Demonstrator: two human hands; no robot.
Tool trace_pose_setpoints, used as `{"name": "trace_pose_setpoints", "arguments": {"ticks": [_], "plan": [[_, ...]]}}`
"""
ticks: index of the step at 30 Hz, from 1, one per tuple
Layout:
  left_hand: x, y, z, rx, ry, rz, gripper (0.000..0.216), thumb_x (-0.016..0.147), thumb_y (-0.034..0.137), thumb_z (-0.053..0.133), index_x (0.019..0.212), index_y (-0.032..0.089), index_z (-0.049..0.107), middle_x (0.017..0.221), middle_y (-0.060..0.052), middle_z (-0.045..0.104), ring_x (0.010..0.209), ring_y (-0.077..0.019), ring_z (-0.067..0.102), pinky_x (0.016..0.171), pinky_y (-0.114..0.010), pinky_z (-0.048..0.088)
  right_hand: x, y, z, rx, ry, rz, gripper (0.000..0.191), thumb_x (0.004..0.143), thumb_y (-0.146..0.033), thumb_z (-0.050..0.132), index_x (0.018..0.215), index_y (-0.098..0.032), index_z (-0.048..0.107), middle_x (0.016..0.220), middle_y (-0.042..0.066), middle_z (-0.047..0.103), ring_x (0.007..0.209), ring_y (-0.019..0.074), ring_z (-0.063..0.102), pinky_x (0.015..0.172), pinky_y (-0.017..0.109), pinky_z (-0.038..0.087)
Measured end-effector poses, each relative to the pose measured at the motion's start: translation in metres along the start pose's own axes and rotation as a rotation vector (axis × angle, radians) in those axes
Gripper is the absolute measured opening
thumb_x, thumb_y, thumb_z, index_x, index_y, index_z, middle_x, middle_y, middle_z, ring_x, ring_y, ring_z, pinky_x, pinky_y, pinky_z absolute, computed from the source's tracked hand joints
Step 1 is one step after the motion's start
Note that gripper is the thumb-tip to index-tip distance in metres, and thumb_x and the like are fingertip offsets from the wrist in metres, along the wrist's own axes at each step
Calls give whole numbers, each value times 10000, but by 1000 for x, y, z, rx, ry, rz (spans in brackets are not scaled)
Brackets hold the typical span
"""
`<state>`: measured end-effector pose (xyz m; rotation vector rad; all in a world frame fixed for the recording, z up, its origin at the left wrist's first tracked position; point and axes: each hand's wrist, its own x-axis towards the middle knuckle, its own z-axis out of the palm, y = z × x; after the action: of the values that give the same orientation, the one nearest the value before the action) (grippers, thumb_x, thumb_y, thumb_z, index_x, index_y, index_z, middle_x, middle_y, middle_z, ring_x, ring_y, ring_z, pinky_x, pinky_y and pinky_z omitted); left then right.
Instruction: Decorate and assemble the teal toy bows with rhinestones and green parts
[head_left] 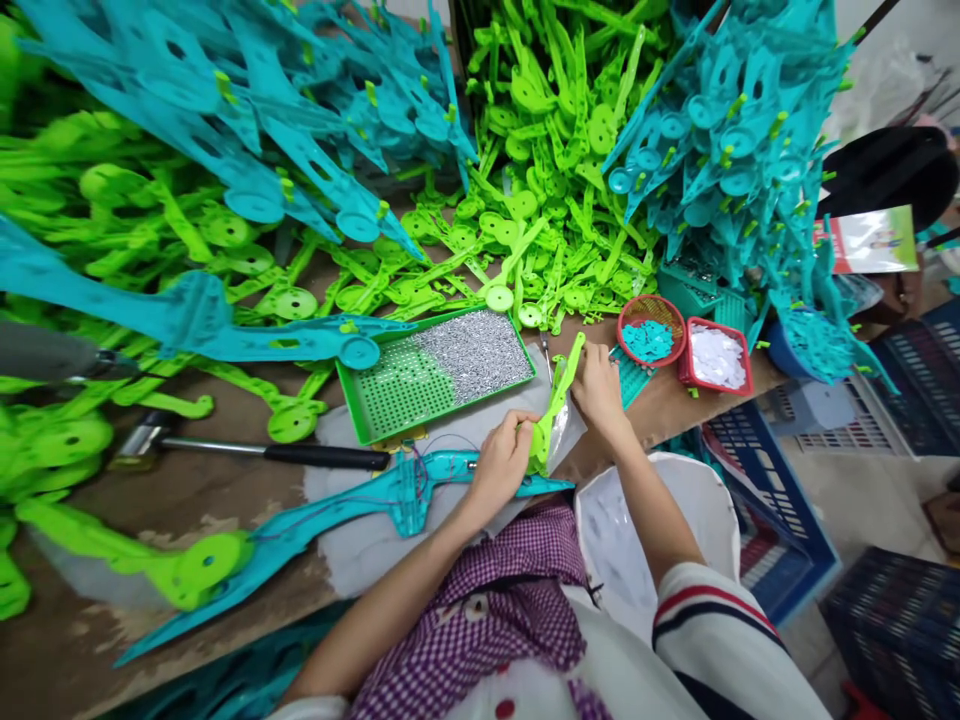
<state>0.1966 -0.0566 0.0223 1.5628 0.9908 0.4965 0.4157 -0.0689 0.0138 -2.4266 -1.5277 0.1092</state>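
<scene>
At 12 o'clock, just beyond my checked cloth (510, 570), my left hand (504, 458) is closed on the lower end of a green piece (556, 405), fingers covering part of it. My right hand (598, 385) curls beside the upper end; its fingertips are hard to make out, so I cannot tell whether they grip anything. Clear plastic (562, 430) blurs behind. Towards 10 o'clock stretches a long blue piece (337, 510), partly covered by my left hand, and beyond it a hammer (315, 455) on the surface (217, 490). A grey tool (45, 350) there is cut off at my view's edge. The green tray (450, 413) at 11 holds silvery bits too small to tell; at 1 sit a red basket (681, 330) and a red container (714, 388). Farther, a green heap (532, 150) fills 12, its sides partly hidden by blue stacks (735, 150) at 11 and 1.
</scene>
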Motion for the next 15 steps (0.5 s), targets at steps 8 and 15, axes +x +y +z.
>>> {"name": "trace_pose_setpoints", "arguments": {"ticks": [8,15], "plan": [[-12,-7,4,16,17,-44,194,956,328,515,1033,239,669,903,-34,709,810,-242,627,796,-334,431,-7,-7,-2,1,36,24,369,958,-272,515,1322,-213,512,1286,140,567,1153,296,562,910,382,375],[-11,-8,3,48,-2,-84,263,992,354,438,1086,229,650,1008,-59,732,899,-259,663,837,-360,455,-7,-4,3,79,-61,-67,239,1004,-224,455,1124,-206,660,1047,80,708,1032,236,618,888,349,309]]}}
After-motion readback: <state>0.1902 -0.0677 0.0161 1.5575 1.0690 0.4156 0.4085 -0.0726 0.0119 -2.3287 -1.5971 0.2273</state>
